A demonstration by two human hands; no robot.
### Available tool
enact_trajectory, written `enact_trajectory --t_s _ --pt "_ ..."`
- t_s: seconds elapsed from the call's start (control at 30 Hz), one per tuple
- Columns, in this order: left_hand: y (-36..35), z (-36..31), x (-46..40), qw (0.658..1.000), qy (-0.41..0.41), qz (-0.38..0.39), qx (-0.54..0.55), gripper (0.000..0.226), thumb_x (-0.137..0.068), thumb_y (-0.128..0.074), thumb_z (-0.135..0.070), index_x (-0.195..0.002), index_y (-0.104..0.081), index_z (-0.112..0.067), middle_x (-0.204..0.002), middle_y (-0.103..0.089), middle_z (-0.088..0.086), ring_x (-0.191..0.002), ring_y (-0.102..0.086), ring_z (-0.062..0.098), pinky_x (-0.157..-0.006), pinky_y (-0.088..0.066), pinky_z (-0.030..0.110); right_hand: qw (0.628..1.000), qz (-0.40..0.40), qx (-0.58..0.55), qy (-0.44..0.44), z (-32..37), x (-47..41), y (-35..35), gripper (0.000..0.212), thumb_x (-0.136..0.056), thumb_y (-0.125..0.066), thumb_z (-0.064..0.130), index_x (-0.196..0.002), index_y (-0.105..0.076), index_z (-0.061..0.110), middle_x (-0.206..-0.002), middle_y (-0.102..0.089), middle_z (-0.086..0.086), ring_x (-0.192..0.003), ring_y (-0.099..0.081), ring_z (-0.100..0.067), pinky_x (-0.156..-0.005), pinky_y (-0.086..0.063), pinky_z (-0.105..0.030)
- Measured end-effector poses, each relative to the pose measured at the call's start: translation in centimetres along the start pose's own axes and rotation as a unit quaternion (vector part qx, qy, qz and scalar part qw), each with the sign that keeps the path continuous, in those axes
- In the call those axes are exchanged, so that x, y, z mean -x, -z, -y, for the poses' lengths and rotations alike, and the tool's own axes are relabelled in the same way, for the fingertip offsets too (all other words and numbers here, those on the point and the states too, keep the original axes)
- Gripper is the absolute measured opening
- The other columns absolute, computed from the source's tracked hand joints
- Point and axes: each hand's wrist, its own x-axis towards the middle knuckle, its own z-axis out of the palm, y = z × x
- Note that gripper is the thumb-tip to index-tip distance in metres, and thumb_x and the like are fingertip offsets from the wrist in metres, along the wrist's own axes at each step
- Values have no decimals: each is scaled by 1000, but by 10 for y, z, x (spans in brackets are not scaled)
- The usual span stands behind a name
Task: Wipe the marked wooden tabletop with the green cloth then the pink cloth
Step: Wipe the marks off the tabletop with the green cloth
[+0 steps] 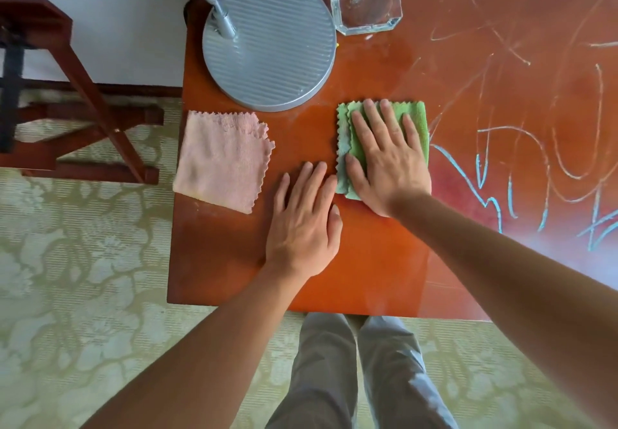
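The green cloth (414,124) lies folded at frame centre on the wooden tabletop (368,261), the right hand (388,161) pressing it flat with straight fingers — pale scribbles fill the right side. The left hand (304,221) rests open just beside it; the pink cloth (222,157) lies centre-left, below a round metal lamp base (271,40).

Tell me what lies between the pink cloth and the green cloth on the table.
In the head view, bare wooden tabletop separates the pink cloth from the folded green cloth; nearer the person, the left hand's fingers rest there.
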Motion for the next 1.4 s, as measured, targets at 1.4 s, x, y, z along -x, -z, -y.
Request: enact_trajectory --t_s 1.4 --pt "-4 -1 0 1000 12 -27 4 53 -100 -42 -30 -146 -49 -4 -154 -47 15 -148 -38 28 -123 -25 51 1000 22 8 15 7 -72 15 72 -102 -10 54 -164 -8 17 -171 -3 -3 -158 6 -23 -127 4 -48"
